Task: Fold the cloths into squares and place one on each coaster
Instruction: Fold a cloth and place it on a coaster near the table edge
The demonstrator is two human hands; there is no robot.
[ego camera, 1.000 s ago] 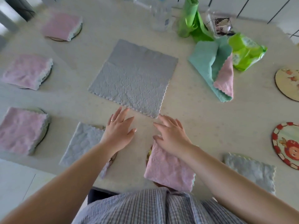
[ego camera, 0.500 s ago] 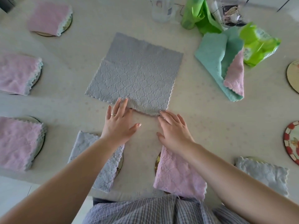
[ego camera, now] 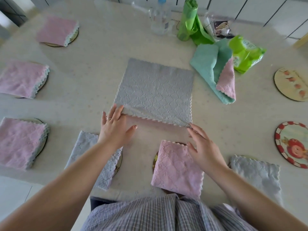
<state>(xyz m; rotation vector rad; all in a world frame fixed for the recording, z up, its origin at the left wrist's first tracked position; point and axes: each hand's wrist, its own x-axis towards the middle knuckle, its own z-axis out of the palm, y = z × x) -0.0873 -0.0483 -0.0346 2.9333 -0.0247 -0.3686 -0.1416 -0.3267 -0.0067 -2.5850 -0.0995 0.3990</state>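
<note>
We have the grey cloth (ego camera: 155, 90) spread flat mid-table, our landmark. Left hand (ego camera: 115, 129) at its near-left corner, fingers mostly straight, fingertips on or just under the lifted edge; whether the thumb pinches it we cannot tell. Right hand (ego camera: 202, 147) at the near-right corner, fingers extended and relaxed, tips touching the corner, no clear grip. Near edge of the cloth sits slightly raised off the table (ego camera: 100, 67).

Step in hand, as we judge it: first fold, near edge over to far edge. To do it well, we should take both near corners evenly, lift together, carry them straight away and match them to the far corners so scalloped edges line up, then press the crease flat. The cloth looks soft and limp, so uneven lifting would skew it.

Two bare coasters wait: the peach coaster (ego camera: 290, 85) right of the grey cloth, and the red-rimmed coaster (ego camera: 292, 144) nearer us on that side. Folded pink and grey cloths already cover coasters left of and nearer than the grey cloth. A teal-and-pink cloth (ego camera: 215, 72) lies unfolded just right of it, beside a green packet (ego camera: 245, 54).
</note>
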